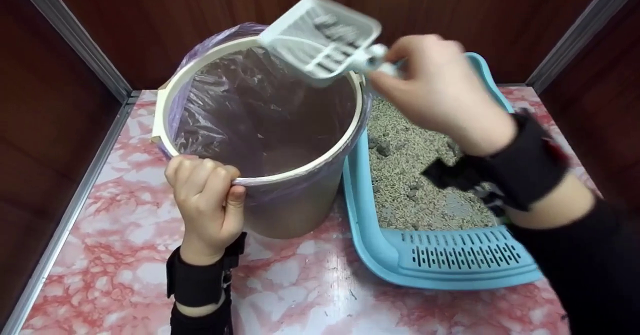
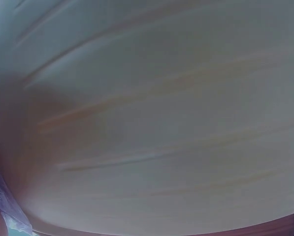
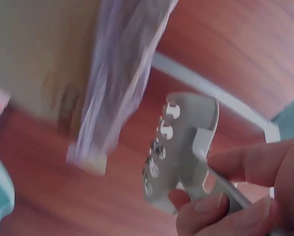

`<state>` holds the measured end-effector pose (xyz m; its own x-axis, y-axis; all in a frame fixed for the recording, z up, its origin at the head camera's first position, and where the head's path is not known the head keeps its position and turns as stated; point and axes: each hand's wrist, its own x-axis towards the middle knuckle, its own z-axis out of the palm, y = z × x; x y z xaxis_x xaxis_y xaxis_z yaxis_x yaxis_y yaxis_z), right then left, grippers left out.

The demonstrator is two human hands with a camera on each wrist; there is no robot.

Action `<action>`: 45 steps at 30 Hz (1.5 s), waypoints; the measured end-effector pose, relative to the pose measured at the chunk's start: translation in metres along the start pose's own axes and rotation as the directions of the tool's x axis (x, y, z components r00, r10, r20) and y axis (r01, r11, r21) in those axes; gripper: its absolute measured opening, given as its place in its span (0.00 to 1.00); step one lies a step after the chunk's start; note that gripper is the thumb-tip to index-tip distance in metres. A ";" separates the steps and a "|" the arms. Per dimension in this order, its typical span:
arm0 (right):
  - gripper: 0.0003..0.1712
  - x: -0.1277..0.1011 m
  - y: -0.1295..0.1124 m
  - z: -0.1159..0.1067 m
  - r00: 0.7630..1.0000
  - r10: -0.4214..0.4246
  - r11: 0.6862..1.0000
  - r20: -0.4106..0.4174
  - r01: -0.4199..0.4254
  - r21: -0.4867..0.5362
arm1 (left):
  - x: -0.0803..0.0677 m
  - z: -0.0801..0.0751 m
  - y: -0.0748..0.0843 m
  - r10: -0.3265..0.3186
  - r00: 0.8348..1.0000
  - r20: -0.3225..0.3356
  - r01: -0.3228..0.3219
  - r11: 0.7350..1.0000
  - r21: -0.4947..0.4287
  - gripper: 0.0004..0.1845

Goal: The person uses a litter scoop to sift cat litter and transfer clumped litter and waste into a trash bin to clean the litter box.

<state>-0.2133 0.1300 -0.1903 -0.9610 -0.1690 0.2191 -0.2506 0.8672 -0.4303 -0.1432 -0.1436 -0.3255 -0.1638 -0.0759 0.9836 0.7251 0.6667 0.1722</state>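
My left hand (image 1: pixel 207 200) grips the near rim of a bucket (image 1: pixel 295 215) lined with a thin purple plastic bag (image 1: pixel 225 100). In my right hand (image 1: pixel 440 90) is the handle of a pale litter scoop (image 1: pixel 295 30), raised over the bucket's far right rim. Dark grey bits show against the scoop's slotted part in the head view. The right wrist view shows the scoop (image 3: pixel 186 142) from behind, pinched between thumb and fingers. Most of the left wrist view is the bucket's outer wall (image 2: pixel 161 123).
Right of the bucket, close against it, stands a blue litter tray (image 1: pixel 362 215) with grey litter (image 1: pixel 410 175) and darker clumps. Its near edge has a slotted grate (image 1: pixel 465 255). Brown wooden panels (image 1: pixel 425 5) enclose the red and white marbled surface (image 1: pixel 125 255).
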 end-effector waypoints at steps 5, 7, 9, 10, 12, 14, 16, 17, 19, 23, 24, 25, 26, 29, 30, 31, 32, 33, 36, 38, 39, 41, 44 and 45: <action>0.12 0.002 -0.046 0.029 0.990 -0.080 0.985 0.118 0.097 -0.140 | -0.002 0.004 0.001 -0.003 1.000 0.017 0.003 1.000 0.015 0.32; 0.09 0.001 -0.058 0.041 0.981 -0.159 0.953 0.108 0.181 -0.242 | -0.002 0.004 0.002 -0.006 1.000 0.023 0.005 1.000 0.022 0.32; 0.05 -0.002 -0.065 0.051 0.961 -0.265 0.894 0.079 0.275 -0.355 | -0.002 0.005 0.002 -0.008 1.000 0.026 0.008 1.000 0.022 0.32; 0.04 -0.003 -0.068 0.055 0.943 -0.326 0.854 0.063 0.322 -0.408 | -0.002 0.005 0.002 -0.007 1.000 0.025 0.007 1.000 0.022 0.32; 0.06 -0.005 -0.071 0.063 0.898 -0.440 0.768 0.030 0.393 -0.505 | -0.002 0.005 0.003 -0.006 1.000 0.024 0.006 1.000 0.015 0.32; 0.08 -0.006 -0.073 0.067 0.857 -0.515 0.696 0.021 0.432 -0.574 | -0.002 0.005 0.004 -0.003 1.000 0.021 0.002 1.000 0.011 0.32; 0.09 -0.008 -0.075 0.070 0.823 -0.567 0.638 0.022 0.456 -0.620 | -0.002 0.005 0.004 0.000 1.000 0.021 0.000 1.000 0.008 0.32; 0.10 -0.008 -0.076 0.071 0.811 -0.585 0.617 0.025 0.464 -0.635 | -0.002 0.005 0.004 0.000 1.000 0.021 0.000 1.000 0.008 0.32; 0.10 -0.008 -0.077 0.071 0.793 -0.608 0.588 0.037 0.481 -0.651 | -0.002 0.006 0.004 0.002 1.000 0.022 -0.003 1.000 0.010 0.32; 0.11 -0.009 -0.076 0.071 0.782 -0.620 0.573 0.059 0.503 -0.648 | -0.001 0.006 0.004 -0.001 1.000 0.023 0.001 1.000 0.009 0.32; 0.11 -0.008 -0.076 0.070 0.782 -0.621 0.575 0.058 0.504 -0.645 | -0.001 0.007 0.003 -0.002 1.000 0.023 0.002 1.000 0.009 0.32; 0.10 -0.008 -0.075 0.069 0.781 -0.622 0.580 0.055 0.507 -0.638 | -0.001 0.007 0.003 -0.004 1.000 0.023 0.004 1.000 0.008 0.32; 0.10 -0.007 -0.074 0.068 0.783 -0.620 0.588 0.051 0.507 -0.630 | -0.001 0.007 0.002 -0.005 1.000 0.023 0.005 1.000 0.007 0.32; 0.06 -0.004 -0.070 0.063 0.807 -0.589 0.634 0.042 0.494 -0.595 | 0.000 0.008 0.001 -0.009 1.000 0.023 0.009 1.000 0.005 0.32; 0.04 -0.003 -0.068 0.061 0.821 -0.569 0.655 0.041 0.483 -0.582 | 0.000 0.008 0.000 -0.010 1.000 0.023 0.010 1.000 0.004 0.32; 0.04 -0.002 -0.066 0.059 0.837 -0.546 0.680 0.037 0.469 -0.563 | 0.001 0.007 0.000 -0.011 1.000 0.022 0.011 1.000 0.003 0.32; 0.03 -0.002 -0.063 0.057 0.855 -0.517 0.708 0.032 0.449 -0.545 | 0.001 0.007 -0.001 -0.012 1.000 0.022 0.012 1.000 0.003 0.32; 0.04 -0.001 -0.060 0.053 0.873 -0.487 0.741 0.022 0.426 -0.519 | 0.001 0.007 -0.001 -0.013 1.000 0.021 0.013 1.000 0.002 0.33; 0.06 0.001 -0.046 0.041 0.923 -0.383 0.838 -0.027 0.335 -0.431 | 0.002 0.006 -0.001 -0.013 1.000 0.014 0.013 1.000 -0.001 0.33; 0.10 0.004 -0.034 0.029 0.954 -0.291 0.905 -0.065 0.253 -0.343 | 0.003 0.005 -0.001 -0.011 1.000 0.006 0.011 1.000 -0.002 0.33; 0.11 0.005 -0.027 0.022 0.966 -0.245 0.932 -0.086 0.210 -0.294 | 0.003 0.005 -0.002 -0.011 1.000 0.002 0.011 1.000 -0.002 0.33; 0.15 0.008 -0.011 0.009 0.983 -0.146 0.973 -0.115 0.121 -0.195 | 0.004 0.004 -0.002 -0.011 1.000 -0.006 0.011 1.000 -0.002 0.33; 0.17 0.012 0.017 -0.012 0.991 -0.005 1.000 -0.137 0.001 -0.031 | 0.005 0.003 -0.002 -0.012 1.000 -0.014 0.012 1.000 -0.003 0.33; 0.18 0.012 0.027 -0.018 0.991 0.035 0.999 -0.132 -0.034 0.008 | 0.006 0.002 -0.002 -0.013 1.000 -0.016 0.013 1.000 -0.004 0.34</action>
<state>-0.2296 0.1599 -0.1835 -0.9452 -0.0755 0.3177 -0.2188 0.8687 -0.4444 -0.1474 -0.1437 -0.3205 -0.1627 -0.0966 0.9819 0.7255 0.6628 0.1854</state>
